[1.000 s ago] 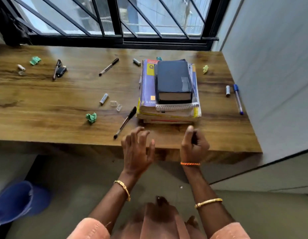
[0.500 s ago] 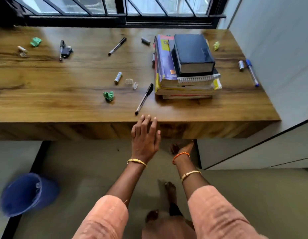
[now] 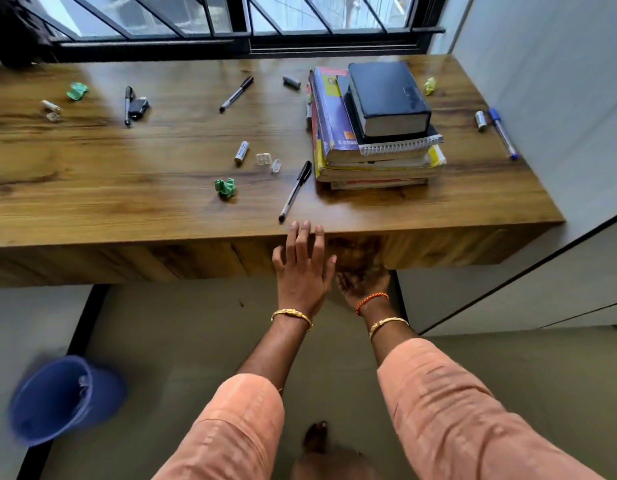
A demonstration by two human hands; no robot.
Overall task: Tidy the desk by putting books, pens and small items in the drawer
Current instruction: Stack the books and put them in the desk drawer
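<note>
A stack of books [image 3: 338, 133], topped by a thick black book [image 3: 386, 95], stands on the right of the wooden desk [image 3: 127, 202]. A black pen [image 3: 295, 190] lies just left of the stack, near the front edge. My left hand [image 3: 302, 268] lies flat against the desk's front panel [image 3: 438, 245], fingers apart, its tips on the top edge just below that pen. My right hand [image 3: 360, 284] reaches under the front panel beside it, palm up, its fingers hidden in the shadow beneath.
Scattered on the desk are two more black pens [image 3: 236, 94] [image 3: 127, 105], a blue pen [image 3: 502, 133], batteries [image 3: 241, 152], clear caps [image 3: 264, 159] and crumpled paper balls [image 3: 225, 188]. A blue bin [image 3: 63, 400] stands on the floor at left. A white cabinet [image 3: 542, 271] adjoins the right side.
The view has tilted down and pulled back. My left hand rose from below the edge onto the desk's front. My right hand dropped from the desk edge to beneath the front panel.
</note>
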